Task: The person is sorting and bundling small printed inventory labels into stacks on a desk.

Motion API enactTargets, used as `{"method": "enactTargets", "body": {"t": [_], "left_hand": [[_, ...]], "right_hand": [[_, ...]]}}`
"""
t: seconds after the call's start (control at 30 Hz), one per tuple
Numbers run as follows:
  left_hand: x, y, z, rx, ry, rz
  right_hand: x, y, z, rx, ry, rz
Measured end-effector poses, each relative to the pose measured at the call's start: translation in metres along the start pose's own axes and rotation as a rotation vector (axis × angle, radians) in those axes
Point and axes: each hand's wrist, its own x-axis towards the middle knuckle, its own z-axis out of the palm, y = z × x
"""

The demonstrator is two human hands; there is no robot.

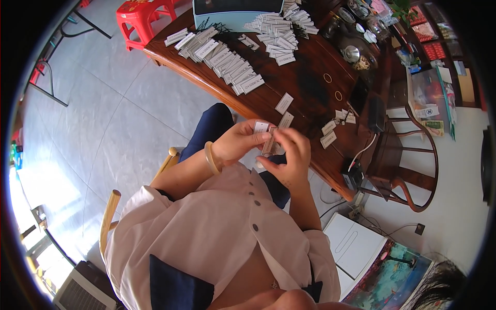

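In front of my chest, both hands are raised near the table's front edge. My left hand (236,142) pinches a small white label tag (261,126) between thumb and fingers. Beside it, my right hand (293,159) has its fingers closed around a narrow greyish tag (268,148), which also touches the left thumb. Whether a string runs through either tag is too small to tell. Just beyond my fingers, a loose printed tag (284,103) lies on the table, with another tag (285,120) partly behind my right hand.
Overlapping rows of tags (222,59) and a tag pile (279,33) cover the far side of the dark wooden table (302,85). Black strings (219,26) lie by a light-blue box (237,21). Two rings (327,78), several tags (328,140) and a black device (376,114) sit rightward.
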Motion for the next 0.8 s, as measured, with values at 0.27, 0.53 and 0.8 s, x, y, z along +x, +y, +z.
{"method": "enactTargets", "body": {"t": [0.27,0.53,0.8], "left_hand": [[-0.004,0.009,0.007,0.185,-0.005,-0.059],[-0.007,0.014,0.019,0.201,0.055,-0.046],[-0.003,0.006,0.011,0.24,0.089,-0.071]], "right_hand": [[0.007,0.005,-0.01,-0.076,-0.123,-0.004],[0.01,-0.002,0.003,-0.192,-0.011,-0.089],[0.008,0.001,0.013,-0.284,0.002,-0.065]]}}
